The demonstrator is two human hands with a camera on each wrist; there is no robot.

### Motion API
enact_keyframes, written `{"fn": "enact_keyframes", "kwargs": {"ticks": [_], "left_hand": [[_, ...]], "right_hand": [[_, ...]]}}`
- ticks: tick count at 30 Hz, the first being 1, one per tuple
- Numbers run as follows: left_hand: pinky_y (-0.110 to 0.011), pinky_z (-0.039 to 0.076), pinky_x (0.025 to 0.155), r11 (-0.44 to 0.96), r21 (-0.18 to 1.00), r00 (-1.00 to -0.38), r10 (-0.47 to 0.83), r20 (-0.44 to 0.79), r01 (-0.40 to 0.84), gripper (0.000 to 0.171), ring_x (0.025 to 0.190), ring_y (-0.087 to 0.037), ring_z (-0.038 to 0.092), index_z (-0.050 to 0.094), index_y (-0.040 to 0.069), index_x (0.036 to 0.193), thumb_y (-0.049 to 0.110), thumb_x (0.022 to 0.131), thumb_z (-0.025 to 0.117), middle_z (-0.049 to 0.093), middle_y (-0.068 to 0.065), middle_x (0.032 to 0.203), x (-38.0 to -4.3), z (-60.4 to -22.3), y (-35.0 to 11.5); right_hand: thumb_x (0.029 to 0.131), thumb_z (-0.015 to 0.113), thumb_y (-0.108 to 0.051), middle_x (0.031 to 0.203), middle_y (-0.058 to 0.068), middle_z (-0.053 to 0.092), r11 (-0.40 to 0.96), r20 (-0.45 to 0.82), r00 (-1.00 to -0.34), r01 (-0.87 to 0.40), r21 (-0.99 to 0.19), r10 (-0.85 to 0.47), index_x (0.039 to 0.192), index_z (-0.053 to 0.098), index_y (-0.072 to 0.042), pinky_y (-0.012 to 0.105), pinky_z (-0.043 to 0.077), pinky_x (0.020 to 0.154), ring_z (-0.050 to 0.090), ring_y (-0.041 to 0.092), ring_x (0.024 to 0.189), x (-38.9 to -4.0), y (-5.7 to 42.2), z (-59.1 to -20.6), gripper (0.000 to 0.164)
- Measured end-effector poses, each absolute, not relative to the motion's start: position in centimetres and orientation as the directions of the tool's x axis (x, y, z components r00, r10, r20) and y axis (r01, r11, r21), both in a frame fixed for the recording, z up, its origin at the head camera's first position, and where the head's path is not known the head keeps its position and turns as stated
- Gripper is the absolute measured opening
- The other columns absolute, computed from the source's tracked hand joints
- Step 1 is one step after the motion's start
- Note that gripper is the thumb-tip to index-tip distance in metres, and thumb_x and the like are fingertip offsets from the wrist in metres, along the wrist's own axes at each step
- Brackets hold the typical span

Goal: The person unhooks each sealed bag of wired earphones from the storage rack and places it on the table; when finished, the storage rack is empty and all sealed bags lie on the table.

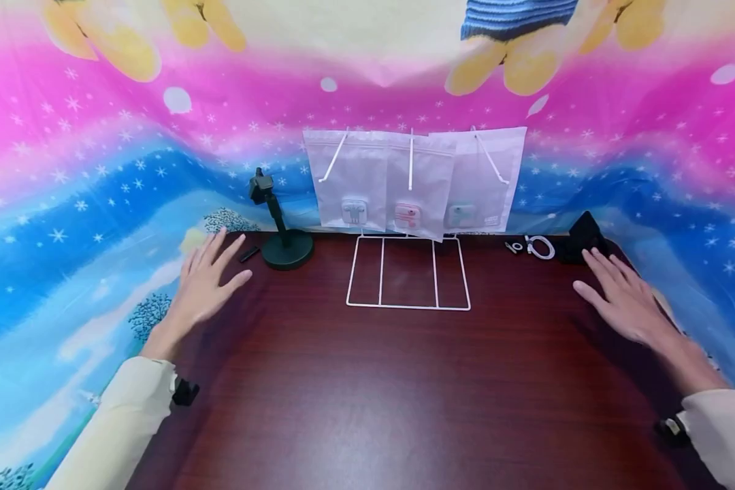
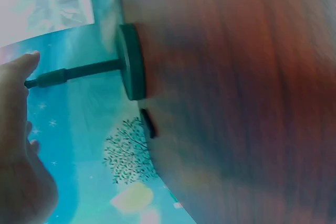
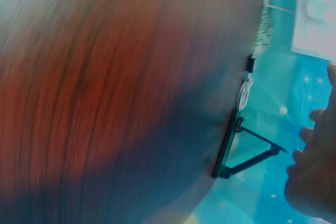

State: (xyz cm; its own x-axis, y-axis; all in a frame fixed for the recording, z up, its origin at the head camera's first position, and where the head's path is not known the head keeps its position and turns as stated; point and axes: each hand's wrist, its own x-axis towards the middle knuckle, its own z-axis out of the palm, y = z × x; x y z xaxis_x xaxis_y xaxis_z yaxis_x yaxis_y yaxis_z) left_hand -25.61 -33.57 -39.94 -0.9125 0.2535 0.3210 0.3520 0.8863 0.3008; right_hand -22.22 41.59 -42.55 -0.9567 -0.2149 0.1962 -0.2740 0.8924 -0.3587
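Observation:
My left hand (image 1: 203,282) is held above the left side of the table, fingers spread, holding nothing. Nearest to it are a dark phone-holder stand with a round base (image 1: 288,250) and a small black stick-like item (image 1: 249,254). Over the right side hovers my right hand (image 1: 625,299), its fingers extended and nothing in them. Just beyond it stands a black folding stand (image 1: 582,238), seen from the side in the right wrist view (image 3: 227,142). Beside that stand lies a coiled white cable (image 1: 540,248).
A white wire rack (image 1: 407,307) stands at the back middle. From its hooks hang three white zip bags (image 1: 349,170), each showing boxed earphones (image 1: 407,216). Small items (image 1: 514,248) lie left of the cable. Patterned cloth (image 1: 233,102) surrounds the brown table (image 1: 367,381).

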Motion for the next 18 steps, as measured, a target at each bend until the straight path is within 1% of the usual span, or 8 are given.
{"fn": "enact_keyframes", "kwargs": {"ticks": [2,4,7,8,10,12,15,18], "left_hand": [[-0.073,0.001,0.12,0.852,0.402,-0.93,0.232,0.285,0.336,0.071,0.16,-0.038,-0.001,0.021,0.03,0.167,0.049,0.107,0.054,0.002,-0.004,0.176,-25.6,-39.3,-33.3],[-0.08,0.004,0.115,0.815,0.491,-0.949,0.22,0.227,0.307,0.07,0.16,-0.04,-0.001,0.018,0.033,0.167,0.048,0.108,0.052,0.001,-0.002,0.176,-25.6,-38.7,-32.9],[-0.082,0.007,0.112,0.769,0.584,-0.965,0.217,0.147,0.261,0.067,0.16,-0.039,-0.002,0.015,0.038,0.167,0.049,0.109,0.048,-0.001,0.002,0.175,-25.8,-37.9,-32.1],[-0.082,0.008,0.112,0.755,0.605,-0.967,0.22,0.131,0.254,0.067,0.16,-0.038,-0.001,0.014,0.039,0.166,0.05,0.109,0.047,0.0,0.003,0.175,-25.9,-37.8,-31.8],[-0.079,0.01,0.115,0.725,0.641,-0.966,0.23,0.121,0.253,0.066,0.16,-0.036,0.001,0.015,0.039,0.166,0.05,0.109,0.046,0.002,0.003,0.175,-26.1,-37.6,-31.1],[-0.075,0.012,0.118,0.686,0.677,-0.961,0.243,0.131,0.265,0.065,0.16,-0.036,0.003,0.016,0.035,0.167,0.048,0.11,0.046,0.004,-0.001,0.175,-26.4,-37.4,-30.3],[-0.069,0.014,0.121,0.641,0.722,-0.962,0.238,0.133,0.258,0.065,0.16,-0.033,0.007,0.019,0.033,0.167,0.05,0.11,0.045,0.008,-0.002,0.175,-26.7,-37.1,-29.2],[-0.065,0.018,0.123,0.611,0.756,-0.968,0.22,0.121,0.233,0.065,0.16,-0.032,0.013,0.021,0.034,0.166,0.053,0.109,0.044,0.014,-0.004,0.174,-27.2,-36.7,-28.0]], "right_hand": [[0.113,0.042,-0.035,0.174,0.019,0.0,0.827,0.154,-0.963,-0.269,-0.494,-0.222,0.168,0.005,-0.018,0.082,-0.002,0.109,-0.004,0.052,0.155,-22.4,41.0,-42.4,0.069],[0.114,0.039,-0.034,0.173,0.021,-0.003,0.749,0.093,-0.968,-0.24,-0.618,-0.234,0.168,0.003,-0.018,0.084,-0.004,0.107,-0.007,0.055,0.154,-22.6,40.2,-42.3,0.068],[0.114,0.038,-0.037,0.172,0.022,-0.006,0.647,-0.008,-0.967,-0.164,-0.745,-0.254,0.168,-0.001,-0.023,0.084,-0.002,0.107,-0.012,0.054,0.153,-22.9,38.6,-42.4,0.069],[0.114,0.039,-0.038,0.173,0.022,-0.006,0.619,-0.034,-0.964,-0.142,-0.772,-0.264,0.168,-0.002,-0.024,0.084,0.001,0.108,-0.011,0.052,0.154,-23.0,38.0,-42.4,0.069],[0.113,0.041,-0.039,0.173,0.021,-0.004,0.579,-0.071,-0.957,-0.11,-0.808,-0.282,0.168,-0.001,-0.025,0.082,0.008,0.11,-0.005,0.051,0.155,-23.3,36.8,-42.6,0.071],[0.112,0.045,-0.038,0.173,0.02,0.001,0.533,-0.077,-0.949,-0.104,-0.84,-0.307,0.169,0.001,-0.024,0.078,0.013,0.113,0.005,0.051,0.155,-23.7,35.5,-42.9,0.073],[0.111,0.049,-0.036,0.174,0.016,0.006,0.455,-0.075,-0.938,-0.092,-0.886,-0.337,0.169,0.004,-0.02,0.073,0.016,0.117,0.013,0.049,0.155,-24.4,33.7,-43.4,0.075],[0.11,0.054,-0.033,0.173,0.014,0.011,0.385,-0.068,-0.934,-0.077,-0.92,-0.35,0.169,0.009,-0.018,0.07,0.016,0.119,0.015,0.045,0.156,-25.2,32.1,-44.0,0.075]]}}
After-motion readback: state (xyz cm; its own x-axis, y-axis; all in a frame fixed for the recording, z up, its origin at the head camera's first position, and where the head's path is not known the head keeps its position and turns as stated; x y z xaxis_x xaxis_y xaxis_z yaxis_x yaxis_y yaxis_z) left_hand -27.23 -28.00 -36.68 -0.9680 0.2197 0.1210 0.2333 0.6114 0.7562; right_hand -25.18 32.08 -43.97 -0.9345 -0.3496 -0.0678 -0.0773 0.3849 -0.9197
